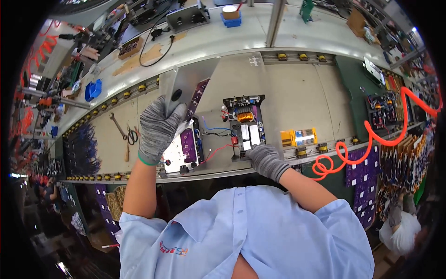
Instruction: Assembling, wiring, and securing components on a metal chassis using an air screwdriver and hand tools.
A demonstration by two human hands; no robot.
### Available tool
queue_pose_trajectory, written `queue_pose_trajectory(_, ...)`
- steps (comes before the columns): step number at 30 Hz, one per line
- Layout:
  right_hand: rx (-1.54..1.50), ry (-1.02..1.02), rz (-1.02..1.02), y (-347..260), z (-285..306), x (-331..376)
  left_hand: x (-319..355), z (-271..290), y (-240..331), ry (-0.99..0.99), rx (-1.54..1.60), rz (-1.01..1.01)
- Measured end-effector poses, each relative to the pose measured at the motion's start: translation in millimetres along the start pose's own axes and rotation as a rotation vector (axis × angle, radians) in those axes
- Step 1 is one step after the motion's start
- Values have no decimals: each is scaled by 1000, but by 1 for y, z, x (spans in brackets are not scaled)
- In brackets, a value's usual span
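Observation:
My left hand point(160, 128), in a grey knit glove, grips a shiny bent metal panel point(188, 86) by its lower end. The panel is raised and tilted, with a dark round spot and a purple strip along one side. Below it lies a white-and-purple open electronic unit point(188, 146), partly covered by my left hand. My gloved right hand point(267, 162) is closed at the near right corner of a black-framed electronic assembly point(246, 130), which carries a copper coil and white blocks. Red, blue and black wires run between the two units. My right fingertips are partly hidden.
A wrench point(118, 126) and scissors point(133, 136) lie to the left, near a bundle of dark wires point(82, 148). A yellow-orange box point(298, 137) sits right of the assembly. A coiled orange hose point(369, 139) crosses the bench's right side. Roller rails point(302, 57) edge the bench.

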State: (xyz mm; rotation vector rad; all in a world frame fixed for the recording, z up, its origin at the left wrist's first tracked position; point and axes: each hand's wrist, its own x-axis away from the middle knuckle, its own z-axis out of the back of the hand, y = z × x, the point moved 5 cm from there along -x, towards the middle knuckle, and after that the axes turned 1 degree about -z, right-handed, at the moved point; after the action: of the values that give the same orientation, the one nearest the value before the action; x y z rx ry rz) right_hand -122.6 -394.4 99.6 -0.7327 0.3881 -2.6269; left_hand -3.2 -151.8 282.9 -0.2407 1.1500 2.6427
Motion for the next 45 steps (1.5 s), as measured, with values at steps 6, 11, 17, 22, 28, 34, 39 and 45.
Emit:
queue_pose_trajectory(6, -77, 379, 157, -30, 55, -85, 38, 48, -28, 93, 115, 78)
queue_pose_trajectory(11, 307, -105, -114, -47, 27, -187, 56, 72, -56, 180, 85, 59)
queue_pose_trajectory(17, 147, -439, 123, -84, -2, -183, 61, 88, -103, 199, 101, 68)
queue_pose_trajectory(22, -234, -287, 117, -74, 30, -159, 53, 92, -125, 115, 124, 97)
queue_pose_trajectory(28, 555, -392, 19, -56, -27, -220, 47, 80, -118, 43, 240, 147)
queue_pose_trajectory(34, 370, -208, 211, -82, -34, -236, 62, 76, -70, 65, 168, 38)
queue_pose_trajectory(39, 286, 44, 158, -85, 47, -159, 59, 57, -38, 71, 197, 38)
queue_pose_trajectory(45, 508, -320, 57, -24, 7, -90, 58, 15, -8, -11, 266, 84)
